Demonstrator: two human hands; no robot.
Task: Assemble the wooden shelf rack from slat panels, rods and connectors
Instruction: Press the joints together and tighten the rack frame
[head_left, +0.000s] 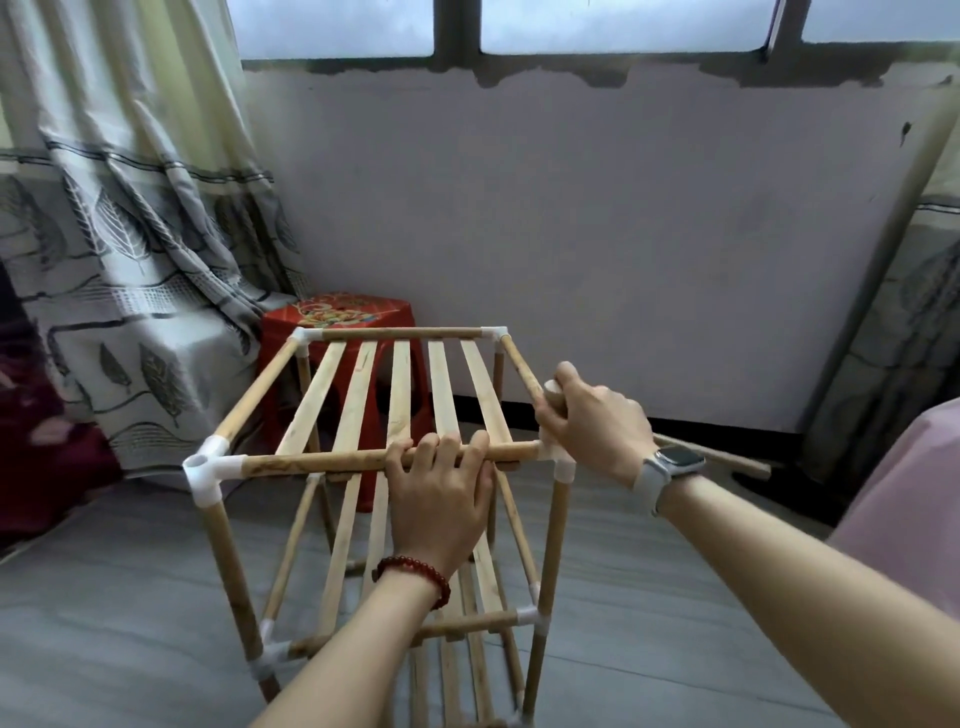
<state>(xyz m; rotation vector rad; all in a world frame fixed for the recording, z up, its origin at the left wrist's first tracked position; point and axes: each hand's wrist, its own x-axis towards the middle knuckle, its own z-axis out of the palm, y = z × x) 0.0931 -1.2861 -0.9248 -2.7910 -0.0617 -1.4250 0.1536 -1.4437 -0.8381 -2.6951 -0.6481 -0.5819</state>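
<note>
My left hand (441, 499) grips the tall wooden slat rack's (395, 405) near top rod on the floor. My right hand (592, 421) grips a short wooden rod (555, 397) at the white corner connector (563, 460). I should push straight down, holding steady.

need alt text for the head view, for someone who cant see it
A person's left hand grips the near top rod of a half-built wooden shelf rack, while the right hand grips a short rod piece at the near right corner connector. A red stool and a curtain stand behind the rack.
</note>
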